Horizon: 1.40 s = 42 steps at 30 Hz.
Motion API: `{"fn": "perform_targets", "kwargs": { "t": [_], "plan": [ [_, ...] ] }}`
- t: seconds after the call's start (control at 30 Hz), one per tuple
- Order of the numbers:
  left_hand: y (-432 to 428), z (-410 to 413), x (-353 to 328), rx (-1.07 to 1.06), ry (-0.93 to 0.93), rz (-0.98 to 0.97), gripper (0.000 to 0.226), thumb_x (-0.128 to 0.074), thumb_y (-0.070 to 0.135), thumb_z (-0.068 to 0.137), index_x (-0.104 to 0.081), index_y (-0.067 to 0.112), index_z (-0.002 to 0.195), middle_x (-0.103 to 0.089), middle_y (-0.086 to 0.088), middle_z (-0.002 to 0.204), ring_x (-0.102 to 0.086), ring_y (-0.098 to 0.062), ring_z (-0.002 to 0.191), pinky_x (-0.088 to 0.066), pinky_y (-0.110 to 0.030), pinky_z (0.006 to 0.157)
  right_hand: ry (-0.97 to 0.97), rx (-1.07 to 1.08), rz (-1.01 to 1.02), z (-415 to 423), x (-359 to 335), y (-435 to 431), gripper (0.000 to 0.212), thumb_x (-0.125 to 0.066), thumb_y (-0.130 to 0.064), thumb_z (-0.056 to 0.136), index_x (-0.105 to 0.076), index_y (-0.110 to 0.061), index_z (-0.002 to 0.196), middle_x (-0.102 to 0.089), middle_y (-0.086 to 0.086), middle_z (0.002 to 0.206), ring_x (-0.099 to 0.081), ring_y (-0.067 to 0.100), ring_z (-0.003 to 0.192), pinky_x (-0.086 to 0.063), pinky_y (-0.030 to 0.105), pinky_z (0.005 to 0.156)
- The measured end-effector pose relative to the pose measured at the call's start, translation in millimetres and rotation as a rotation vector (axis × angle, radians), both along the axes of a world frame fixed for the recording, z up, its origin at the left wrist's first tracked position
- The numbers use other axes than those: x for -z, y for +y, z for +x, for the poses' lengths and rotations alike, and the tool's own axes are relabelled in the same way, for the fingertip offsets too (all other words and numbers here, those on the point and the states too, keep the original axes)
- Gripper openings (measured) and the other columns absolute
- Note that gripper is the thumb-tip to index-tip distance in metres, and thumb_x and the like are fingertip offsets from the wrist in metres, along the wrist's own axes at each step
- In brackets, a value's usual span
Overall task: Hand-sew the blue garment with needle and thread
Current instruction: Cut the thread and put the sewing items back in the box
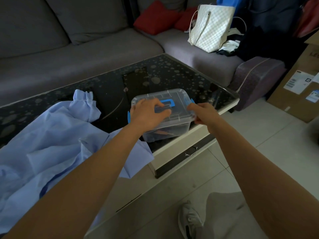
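Noted one pale-blue garment point(51, 144), crumpled, spread over bench point(172, 75) left. Logged one clear box point(165, 131) beside it; saw left grip point(148, 112) flat, fingers apart, on lid point(174, 99), right grip point(202, 112) seemingly clamped on box edge.

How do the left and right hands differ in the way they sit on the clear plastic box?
The left hand lies on the lid of the clear box, beside its blue handle; the right hand sits at the box's right end. The left hand's fingers spread over the lid, while the right hand's fingers curl round the lid's edge by a blue latch. Both touch the box; neither touches the blue garment.
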State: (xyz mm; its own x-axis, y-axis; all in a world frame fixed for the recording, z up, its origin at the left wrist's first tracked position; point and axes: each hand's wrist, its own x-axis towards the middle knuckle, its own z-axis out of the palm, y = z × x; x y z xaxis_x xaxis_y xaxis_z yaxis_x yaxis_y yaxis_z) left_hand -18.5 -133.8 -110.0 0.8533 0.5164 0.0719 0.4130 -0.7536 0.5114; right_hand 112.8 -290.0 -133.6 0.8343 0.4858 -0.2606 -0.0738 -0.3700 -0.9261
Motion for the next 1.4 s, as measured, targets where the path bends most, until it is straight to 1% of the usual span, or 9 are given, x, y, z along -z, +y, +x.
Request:
{"fn": "perform_targets", "kwargs": {
  "t": [0.13, 0.47, 0.57, 0.67, 0.77, 0.87, 1.1, 1.27, 1.4],
  "plan": [
    [-6.3, -0.2, 12.0, 0.035, 0.076, 0.147, 0.068, -0.05, 0.068, 0.086, -0.041, 0.03, 0.141, -0.039, 0.001, 0.15, -0.025, -0.02, 0.144, -0.008, -0.053, 0.12, 0.035, -0.011, 0.023, -10.7, 4.7, 5.4, 0.047, -0.066, -0.032, 0.088, -0.05, -0.009, 0.125, -0.061, 0.007, 0.109, -0.062, 0.017, 0.091, -0.052, 0.026, 0.07],
    [-9.1, 2.9, 13.5, 0.046, 0.163, 0.227, 0.072, -0.041, 0.071, 0.088, -0.035, 0.033, 0.148, -0.024, 0.003, 0.16, -0.012, -0.021, 0.149, -0.001, -0.054, 0.119, -0.5, 0.014, -0.128, -14.0, 8.6, 10.2, 0.03, -0.052, -0.027, 0.099, -0.06, -0.011, 0.122, -0.066, 0.007, 0.103, -0.058, 0.01, 0.082, -0.04, 0.016, 0.062],
    [-5.0, 0.4, 12.5, 0.0, 0.054, 0.19, 0.072, -0.047, 0.067, 0.088, -0.034, 0.03, 0.149, -0.021, -0.001, 0.161, -0.011, -0.023, 0.149, -0.006, -0.051, 0.12, -0.629, 0.033, -0.206, -17.6, 6.4, 15.5, 0.041, -0.054, -0.027, 0.098, -0.049, -0.014, 0.137, -0.056, 0.009, 0.13, -0.055, 0.02, 0.116, -0.047, 0.028, 0.091],
    [4.9, -7.5, 11.5, -0.274, -0.029, 0.206, 0.087, -0.054, 0.067, 0.085, -0.022, 0.023, 0.153, -0.012, -0.012, 0.162, -0.005, -0.031, 0.15, -0.007, -0.05, 0.119, -0.872, -0.103, -0.247, -30.6, -0.5, 22.4, 0.056, -0.055, -0.04, 0.096, -0.036, -0.023, 0.146, -0.037, 0.005, 0.152, -0.032, 0.022, 0.14, -0.025, 0.044, 0.116],
    [17.1, -16.1, 9.1, -0.49, 0.091, -0.244, 0.107, -0.058, 0.072, 0.079, -0.015, 0.008, 0.152, -0.022, -0.02, 0.156, -0.029, -0.036, 0.141, -0.029, -0.05, 0.112, -0.969, -0.384, -0.435, -39.4, -6.0, 25.1, 0.073, -0.043, -0.072, 0.087, -0.04, -0.027, 0.144, -0.036, 0.001, 0.153, -0.024, 0.022, 0.144, -0.011, 0.05, 0.119],
    [26.9, -25.3, 16.1, -0.487, -0.017, -0.636, 0.078, -0.063, 0.059, 0.084, -0.041, 0.007, 0.138, -0.056, -0.012, 0.125, -0.057, -0.024, 0.109, -0.051, -0.037, 0.086, -0.835, -0.565, -0.57, -36.3, -12.1, 22.0, 0.099, -0.045, -0.083, 0.075, -0.02, -0.027, 0.153, -0.011, 0.0, 0.163, -0.001, 0.022, 0.15, 0.006, 0.053, 0.119],
    [23.5, -26.5, 20.6, -0.449, -0.104, -0.305, 0.061, -0.069, 0.044, 0.086, -0.046, 0.007, 0.13, -0.06, -0.012, 0.119, -0.062, -0.02, 0.101, -0.053, -0.03, 0.076, -0.969, -0.494, -0.558, -37.5, -5.5, 20.6, 0.085, -0.058, -0.066, 0.082, -0.022, -0.034, 0.152, -0.001, 0.002, 0.163, 0.008, 0.022, 0.15, 0.009, 0.049, 0.12],
    [15.0, -24.0, 21.8, -0.411, -0.152, -0.206, 0.052, -0.064, 0.035, 0.092, -0.041, 0.007, 0.13, -0.057, -0.012, 0.125, -0.058, -0.023, 0.112, -0.043, -0.025, 0.077, -1.05, -0.404, -0.591, -41.3, -10.3, 19.8, 0.075, -0.058, -0.065, 0.082, -0.031, -0.04, 0.148, -0.031, 0.0, 0.143, -0.023, 0.023, 0.132, -0.015, 0.042, 0.11],
    [19.3, -22.3, 22.7, -0.35, -0.14, -0.16, 0.052, -0.054, 0.04, 0.097, -0.04, 0.01, 0.136, -0.053, -0.014, 0.132, -0.056, -0.024, 0.116, -0.044, -0.027, 0.082, -1.024, -0.372, -0.606, -40.5, -10.6, 25.6, 0.074, -0.057, -0.062, 0.084, -0.031, -0.036, 0.148, -0.036, -0.001, 0.142, -0.026, 0.023, 0.133, -0.015, 0.042, 0.111]
  ]
}}
